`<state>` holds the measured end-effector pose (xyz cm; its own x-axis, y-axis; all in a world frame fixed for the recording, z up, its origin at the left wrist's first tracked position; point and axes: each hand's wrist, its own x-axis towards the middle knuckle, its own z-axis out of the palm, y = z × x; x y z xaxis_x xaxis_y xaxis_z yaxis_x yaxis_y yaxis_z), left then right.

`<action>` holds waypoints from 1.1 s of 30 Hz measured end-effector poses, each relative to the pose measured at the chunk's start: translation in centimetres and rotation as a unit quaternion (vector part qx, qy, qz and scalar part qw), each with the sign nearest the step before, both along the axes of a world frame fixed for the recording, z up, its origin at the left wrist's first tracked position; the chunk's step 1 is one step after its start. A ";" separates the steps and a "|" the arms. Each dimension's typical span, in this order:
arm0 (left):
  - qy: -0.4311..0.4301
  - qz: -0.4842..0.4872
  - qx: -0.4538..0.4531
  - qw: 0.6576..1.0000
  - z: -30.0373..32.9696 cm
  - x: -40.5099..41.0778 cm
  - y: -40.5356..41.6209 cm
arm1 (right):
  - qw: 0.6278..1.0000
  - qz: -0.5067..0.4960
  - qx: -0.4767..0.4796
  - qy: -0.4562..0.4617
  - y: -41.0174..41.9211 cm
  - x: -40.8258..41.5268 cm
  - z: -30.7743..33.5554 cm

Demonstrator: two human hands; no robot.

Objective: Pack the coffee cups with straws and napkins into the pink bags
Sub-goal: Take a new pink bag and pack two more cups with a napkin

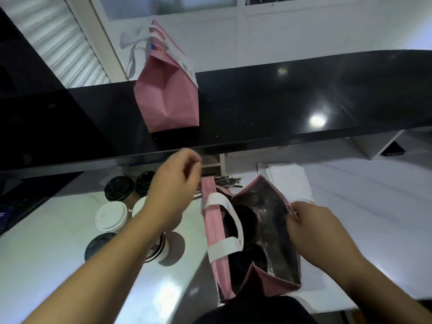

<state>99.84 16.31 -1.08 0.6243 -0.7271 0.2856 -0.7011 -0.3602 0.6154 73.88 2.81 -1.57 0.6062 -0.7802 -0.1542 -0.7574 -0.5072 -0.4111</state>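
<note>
Right hand point(311, 224) pinched right rim of open pink bag point(216, 230) at lower center, black-lidded cup point(236, 220) inside; left hand point(174, 183) loosely curled, empty, above lidded cups point(112, 217) at left, near straws point(224, 181); napkins point(287, 178) behind; second pink bag point(170, 99) on upper-center black counter point(280, 97).
</note>
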 end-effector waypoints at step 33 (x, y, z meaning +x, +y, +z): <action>-0.065 -0.070 0.412 0.906 -18.7 7.3 -4.3 | 0.999 -0.014 0.039 0.014 0.9 1.0 0.1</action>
